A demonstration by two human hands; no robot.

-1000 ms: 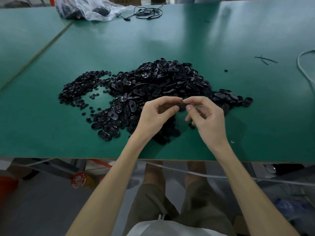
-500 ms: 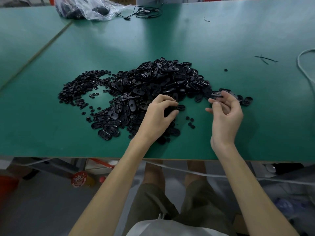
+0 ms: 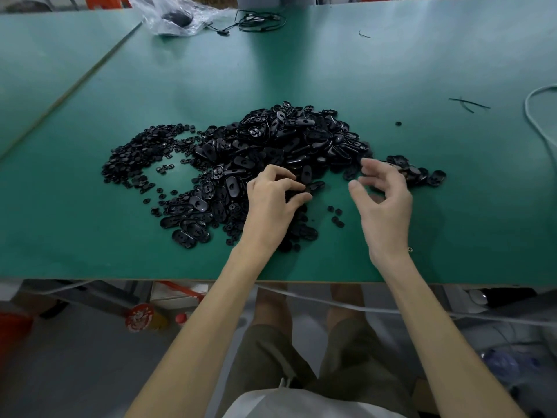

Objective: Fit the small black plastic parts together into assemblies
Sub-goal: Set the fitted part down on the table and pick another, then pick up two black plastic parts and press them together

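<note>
Left hand (image 3: 271, 203): curled, pinching a black part (image 3: 294, 195).
Right hand (image 3: 384, 203): slack, blurred, holding nothing.
Pile (image 3: 283, 140): just beyond both hands, glossy oval shells, tiny round bits.
Tabletop (image 3: 391, 70): smooth green.

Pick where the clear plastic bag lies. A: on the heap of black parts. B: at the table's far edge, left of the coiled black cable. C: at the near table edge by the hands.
B: the clear plastic bag sits at the far edge, just left of the coiled black cable.
</note>
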